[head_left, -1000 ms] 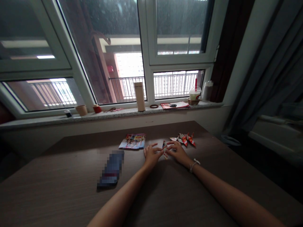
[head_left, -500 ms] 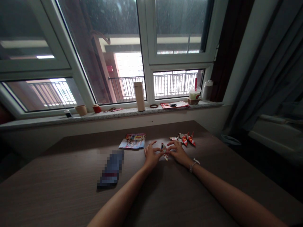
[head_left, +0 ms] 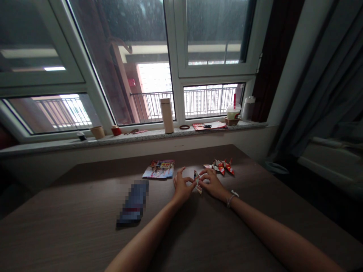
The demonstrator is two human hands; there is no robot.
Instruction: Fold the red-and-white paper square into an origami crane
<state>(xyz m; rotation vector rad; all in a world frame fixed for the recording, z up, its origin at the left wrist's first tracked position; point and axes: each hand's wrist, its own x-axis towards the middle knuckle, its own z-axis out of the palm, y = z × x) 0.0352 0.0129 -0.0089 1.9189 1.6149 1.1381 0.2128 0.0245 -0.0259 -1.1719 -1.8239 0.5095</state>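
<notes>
Between my two hands is a small folded paper piece (head_left: 199, 189), patterned and pointed at both ends, low over the brown table (head_left: 93, 196). My left hand (head_left: 182, 185) pinches its left side between thumb and index finger, the other fingers raised. From the right, my right hand (head_left: 212, 183) grips the opposite side with its fingertips; a pale bracelet circles that wrist. Just beyond my right hand lie several folded red-and-white paper cranes (head_left: 224, 167). Fingertips hide the middle of the paper.
Left of my hands lies a stack of colourful printed paper (head_left: 159, 169), with a pixelated dark flat object (head_left: 133, 204) nearer. On the windowsill (head_left: 141, 136) stand a beige flask (head_left: 167, 116), paper cup (head_left: 98, 132), drink cup (head_left: 233, 112) and scissors (head_left: 208, 125) on red paper.
The fingers of my left hand have lifted slightly, and the folded paper has shifted a little between the fingertips. Both hands stay in nearly the same place.
</notes>
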